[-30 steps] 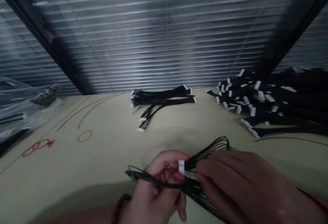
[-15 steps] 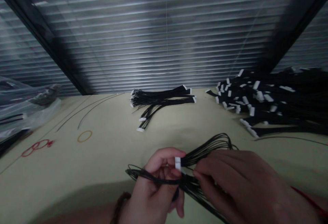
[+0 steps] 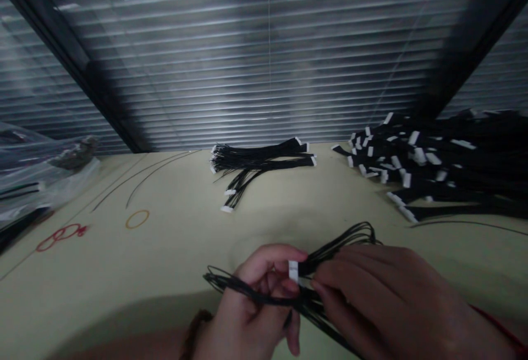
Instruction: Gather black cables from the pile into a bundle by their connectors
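Our left hand (image 3: 251, 310) has its grip closed on a small white connector (image 3: 293, 272), pinching it upright between fingertips above and below, low in the view and just right of the middle. Black wires (image 3: 243, 287) belong to the same piece: one looped length lies across our left hand, another arches up on the right behind our knuckles, and more strands run down under our right hand (image 3: 383, 294). That hand's grip is pressed together at the thumb and forefinger, pinching a thin strand just beside the connector; its other fingers curl out of sight.

On the tabletop (image 3: 181, 255) beyond, near the blinds (image 3: 268, 85), we see a bundle (image 3: 264, 156) of similar leads with white ends, two of them angled toward us. A large pile (image 3: 466, 156) of black leads with white ends covers the far right. At left lie a clear bag (image 3: 70, 189), a twisted red band (image 3: 59, 234) and, nearer the middle, a round yellow band (image 3: 137, 227), well apart from our hands.
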`<state>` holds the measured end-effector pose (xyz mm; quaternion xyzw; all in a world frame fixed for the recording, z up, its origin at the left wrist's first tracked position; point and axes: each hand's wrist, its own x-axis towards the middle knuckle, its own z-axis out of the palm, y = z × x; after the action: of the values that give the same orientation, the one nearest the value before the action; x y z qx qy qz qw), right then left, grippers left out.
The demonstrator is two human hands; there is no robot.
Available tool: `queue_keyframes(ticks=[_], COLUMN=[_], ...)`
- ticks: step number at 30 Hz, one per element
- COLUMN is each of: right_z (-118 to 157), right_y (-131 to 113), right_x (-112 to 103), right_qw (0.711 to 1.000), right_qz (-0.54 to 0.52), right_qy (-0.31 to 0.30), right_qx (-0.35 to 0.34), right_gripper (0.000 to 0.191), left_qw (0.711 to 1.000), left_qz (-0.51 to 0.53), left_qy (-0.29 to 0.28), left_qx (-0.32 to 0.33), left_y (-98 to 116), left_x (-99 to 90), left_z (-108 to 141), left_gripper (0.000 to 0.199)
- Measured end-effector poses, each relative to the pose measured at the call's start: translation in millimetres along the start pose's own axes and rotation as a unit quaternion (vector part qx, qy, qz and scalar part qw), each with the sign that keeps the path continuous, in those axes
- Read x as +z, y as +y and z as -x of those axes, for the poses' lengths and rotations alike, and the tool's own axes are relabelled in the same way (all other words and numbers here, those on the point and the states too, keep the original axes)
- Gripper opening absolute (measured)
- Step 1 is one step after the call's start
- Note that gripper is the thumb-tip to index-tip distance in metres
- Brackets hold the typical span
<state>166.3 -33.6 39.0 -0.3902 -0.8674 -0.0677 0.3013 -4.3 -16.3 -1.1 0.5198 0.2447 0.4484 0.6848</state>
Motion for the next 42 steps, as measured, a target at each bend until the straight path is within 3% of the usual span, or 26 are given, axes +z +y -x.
queue_keyframes(ticks=[5, 11, 13, 15, 17, 21, 28, 31, 34, 36, 37, 38, 39, 40, 42], right_z=[-3, -2, 8, 15, 15, 2, -1, -5, -10, -13, -14, -16, -18, -21, -28], right_y=[1, 17, 21, 22, 18, 5, -1, 1, 12, 27, 36, 45, 55, 65, 82], right_x=[3, -20, -23, -20, -12, 4, 12, 7, -10, -26, -35, -44, -51, -58, -66], right_qw=[1.0, 0.997, 0.995, 0.982, 0.969, 0.973, 0.984, 0.98, 0.938, 0.875, 0.829, 0.801, 0.8, 0.816, 0.883], right_qz=[-0.003, 0.076, 0.06, 0.026, -0.014, -0.08, -0.063, -0.069, -0.202, -0.35, -0.423, -0.478, -0.508, -0.498, -0.414], right_qy=[-0.02, -0.009, -0.078, -0.186, -0.241, -0.178, -0.129, -0.13, -0.208, -0.279, -0.319, -0.319, -0.266, -0.235, -0.137], right_qx=[-0.011, 0.021, 0.019, 0.023, 0.057, 0.12, 0.102, 0.137, 0.192, 0.186, 0.178, 0.168, 0.175, 0.175, 0.174], right_gripper=[0.038, 0.02, 0.024, 0.029, 0.028, 0.018, 0.018, 0.017, 0.029, 0.033, 0.036, 0.038, 0.043, 0.043, 0.05], left_qw=[0.999, 0.991, 0.991, 0.991, 0.991, 0.992, 0.992, 0.992, 0.992, 0.991, 0.992, 0.992, 0.992, 0.992, 0.992], left_qz=[-0.013, -0.041, -0.046, -0.04, -0.038, -0.046, -0.056, -0.063, -0.07, -0.074, -0.072, -0.069, -0.065, -0.062, -0.057], left_qy=[0.018, 0.116, 0.118, 0.12, 0.124, 0.114, 0.104, 0.104, 0.1, 0.099, 0.1, 0.102, 0.104, 0.104, 0.107], left_qx=[-0.033, -0.046, -0.045, -0.044, -0.043, -0.04, -0.042, -0.042, -0.041, -0.041, -0.04, -0.039, -0.038, -0.039, -0.039], left_y=[1, -1, -1, -1, -1, -3, -4, -4, -5, -5, -5, -5, -5, -5, -5], left_x=[2.8, -2.5, -4.5, -4.7, -3.5, -0.7, -2.0, -1.8, -1.3, -1.5, -1.7, -2.1, -2.5, -2.8, -3.1], left_z=[-2, -13, -14, -13, -12, -9, -8, -8, -8, -8, -8, -9, -9, -10, -10], left_gripper=[0.012, 0.02, 0.023, 0.027, 0.028, 0.025, 0.018, 0.019, 0.02, 0.021, 0.021, 0.022, 0.022, 0.022, 0.021])
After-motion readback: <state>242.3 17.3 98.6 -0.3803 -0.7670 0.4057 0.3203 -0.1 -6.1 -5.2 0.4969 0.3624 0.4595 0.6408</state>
